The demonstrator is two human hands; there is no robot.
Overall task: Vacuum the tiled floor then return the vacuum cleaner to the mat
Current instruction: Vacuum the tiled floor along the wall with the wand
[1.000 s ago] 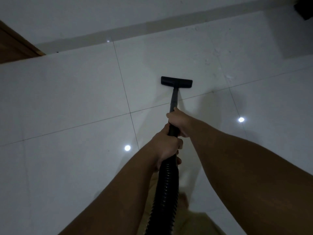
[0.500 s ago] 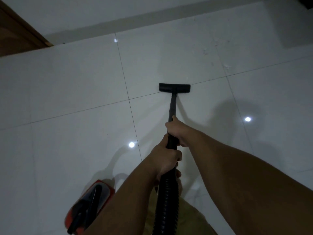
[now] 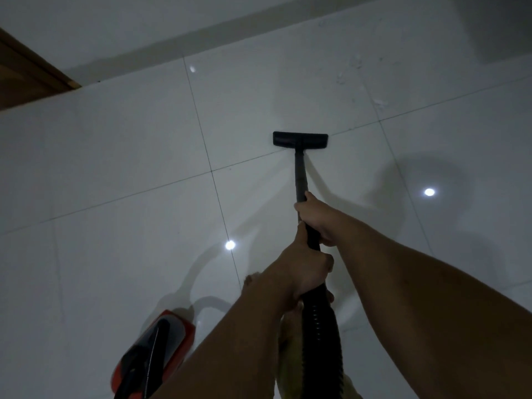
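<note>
A black vacuum wand [image 3: 300,174] runs from my hands down to a flat black floor nozzle [image 3: 300,139], which lies on the white tiled floor [image 3: 121,156] at a grout line. My right hand [image 3: 318,218] grips the wand higher up. Just behind it my left hand [image 3: 302,269] grips the wand's lower end, where the ribbed black hose [image 3: 321,338] begins. The red and black vacuum cleaner body [image 3: 154,357] stands on the floor at the lower left, beside my left forearm. No mat is in view.
A white wall with a grey skirting [image 3: 201,34] runs along the top. A brown wooden door frame [image 3: 31,73] sits at the upper left. Small white crumbs [image 3: 359,79] lie on the tiles at the upper right. Ceiling lamps glint in the glossy floor.
The nozzle has been pulled back toward me, from the far tile to the grout line. The view has dropped, bringing the red vacuum body into sight at the lower left. Both hands keep their grip.
</note>
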